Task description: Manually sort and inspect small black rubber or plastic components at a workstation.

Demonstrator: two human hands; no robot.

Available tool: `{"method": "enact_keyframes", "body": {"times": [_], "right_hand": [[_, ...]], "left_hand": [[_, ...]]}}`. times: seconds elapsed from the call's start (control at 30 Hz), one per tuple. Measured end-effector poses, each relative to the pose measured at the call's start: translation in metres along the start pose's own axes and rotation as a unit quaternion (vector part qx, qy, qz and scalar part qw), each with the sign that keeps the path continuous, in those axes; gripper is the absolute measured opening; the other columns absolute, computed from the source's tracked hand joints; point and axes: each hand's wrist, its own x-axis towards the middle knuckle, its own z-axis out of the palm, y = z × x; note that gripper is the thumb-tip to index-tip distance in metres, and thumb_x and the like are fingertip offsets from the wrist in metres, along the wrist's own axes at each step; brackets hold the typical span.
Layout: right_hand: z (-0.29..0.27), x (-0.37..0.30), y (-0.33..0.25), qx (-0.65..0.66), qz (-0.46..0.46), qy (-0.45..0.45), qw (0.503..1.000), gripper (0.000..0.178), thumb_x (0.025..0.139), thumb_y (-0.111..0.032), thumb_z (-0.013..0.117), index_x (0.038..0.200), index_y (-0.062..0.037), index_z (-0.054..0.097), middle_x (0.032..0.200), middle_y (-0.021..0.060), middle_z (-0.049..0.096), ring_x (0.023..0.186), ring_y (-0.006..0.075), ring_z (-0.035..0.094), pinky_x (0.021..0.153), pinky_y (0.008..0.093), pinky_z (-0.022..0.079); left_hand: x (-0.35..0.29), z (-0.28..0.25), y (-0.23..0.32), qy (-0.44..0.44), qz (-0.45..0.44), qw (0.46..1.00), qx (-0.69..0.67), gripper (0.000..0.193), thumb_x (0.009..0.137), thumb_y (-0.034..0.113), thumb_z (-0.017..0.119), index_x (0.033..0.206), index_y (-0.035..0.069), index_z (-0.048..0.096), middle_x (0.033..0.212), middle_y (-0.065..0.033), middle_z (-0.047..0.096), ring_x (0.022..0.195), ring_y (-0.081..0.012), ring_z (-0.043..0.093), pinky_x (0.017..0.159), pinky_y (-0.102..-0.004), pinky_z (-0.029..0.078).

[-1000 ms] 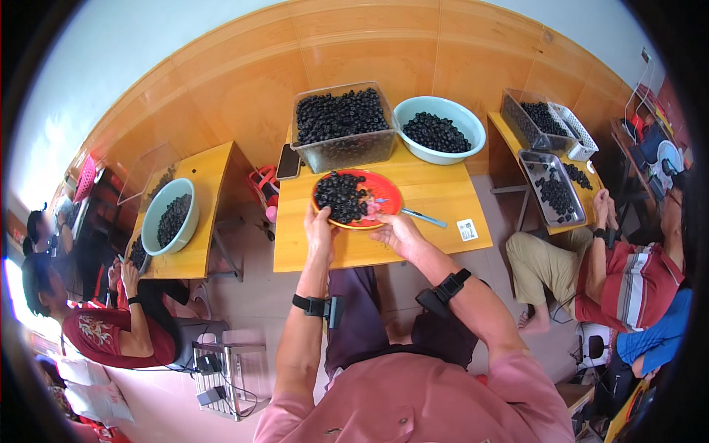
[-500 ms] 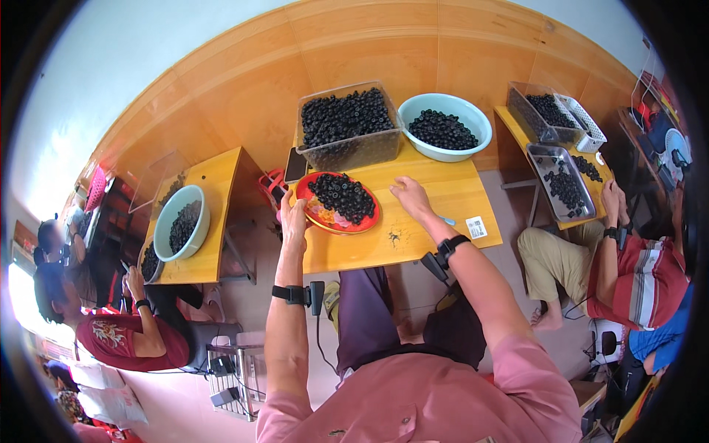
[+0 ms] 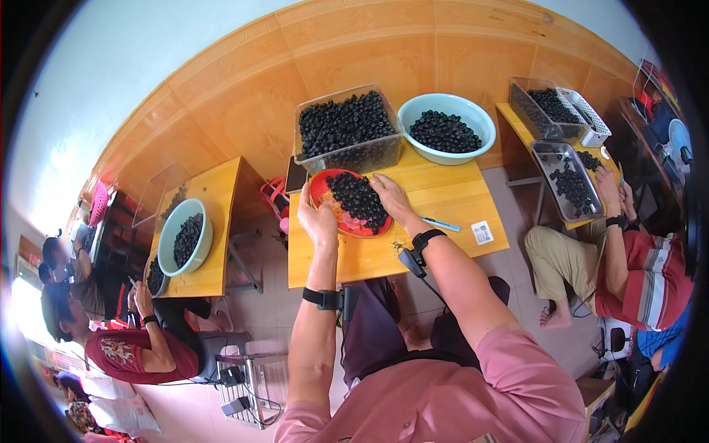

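Observation:
A red plate (image 3: 320, 187) with a floral pattern is over the near left part of my wooden table (image 3: 450, 193). Small black ring-shaped pieces (image 3: 357, 199) are heaped on it, mostly to its right. My left hand (image 3: 318, 220) grips the plate's left near rim, fingers partly hidden. At the opposite rim my right hand (image 3: 394, 198) closes on the edge, its fingertips beside the heap. A light blue pen (image 3: 440, 223) lies right of my right wrist.
Behind the plate stand a clear bin (image 3: 347, 153) and a pale blue basin (image 3: 452, 157), both holding black pieces. A white label (image 3: 481, 232) lies at the table's right. People sit at side tables, with another basin (image 3: 204, 247) left and a metal tray (image 3: 550, 188) right.
My right hand has come from the bare tabletop to the plate's right rim. The plate has shifted slightly right and turned, with my left hand still at its left side. The pen shows more fully.

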Motion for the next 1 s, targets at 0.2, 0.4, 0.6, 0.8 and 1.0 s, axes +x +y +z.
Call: {"method": "enact_keyframes", "body": {"times": [0.2, 0.4, 0.6, 0.8, 1.0], "right_hand": [[0.007, -0.003, 0.005, -0.013, -0.061, 0.056, 0.997, 0.053, 0.100, -0.042, 0.048, 0.133, -0.0017, 0.059, 0.137, 0.0204, 0.059, 0.128, 0.0365, 0.053, 0.108, 0.0419, 0.040], [0.015, -0.005, 0.004, -0.039, -0.063, 0.130, 0.989, 0.050, 0.101, -0.036, 0.050, 0.136, -0.0008, 0.056, 0.136, 0.0220, 0.059, 0.128, 0.0377, 0.053, 0.108, 0.0404, 0.041], [0.015, -0.004, 0.011, -0.042, -0.130, 0.119, 0.983, 0.048, 0.098, -0.035, 0.056, 0.131, -0.0012, 0.059, 0.131, 0.0221, 0.061, 0.123, 0.0391, 0.055, 0.106, 0.0443, 0.041], [0.021, -0.009, 0.008, -0.075, -0.127, 0.171, 0.974, 0.047, 0.096, -0.032, 0.060, 0.130, -0.0001, 0.056, 0.128, 0.0224, 0.062, 0.121, 0.0399, 0.055, 0.104, 0.0465, 0.042], [0.024, -0.003, 0.008, -0.094, -0.081, 0.206, 0.971, 0.052, 0.094, -0.035, 0.063, 0.131, 0.0009, 0.053, 0.125, 0.0263, 0.059, 0.120, 0.0437, 0.052, 0.104, 0.0483, 0.041]], "left_hand": [[-0.001, 0.016, 0.011, 0.021, 0.074, 0.988, 0.137, 0.049, 0.079, -0.014, 0.054, 0.126, -0.001, 0.065, 0.130, -0.0216, 0.065, 0.116, -0.0346, 0.065, 0.101, -0.0384, 0.049], [-0.009, 0.035, 0.020, 0.047, 0.186, 0.965, 0.178, 0.046, 0.079, -0.013, 0.050, 0.118, 0.002, 0.069, 0.135, -0.0199, 0.062, 0.120, -0.0354, 0.062, 0.103, -0.0400, 0.048], [-0.017, 0.039, 0.023, 0.036, 0.192, 0.963, 0.187, 0.045, 0.079, -0.014, 0.050, 0.116, 0.002, 0.069, 0.138, -0.0183, 0.060, 0.122, -0.0342, 0.061, 0.103, -0.0384, 0.048], [-0.026, 0.036, 0.021, 0.041, 0.198, 0.962, 0.181, 0.048, 0.076, -0.016, 0.048, 0.114, 0.003, 0.070, 0.140, -0.0168, 0.059, 0.124, -0.0340, 0.060, 0.100, -0.0386, 0.049], [-0.029, 0.035, 0.015, 0.050, 0.237, 0.951, 0.192, 0.048, 0.075, -0.017, 0.047, 0.111, 0.005, 0.071, 0.141, -0.0160, 0.058, 0.125, -0.0334, 0.059, 0.098, -0.0381, 0.050]]}}
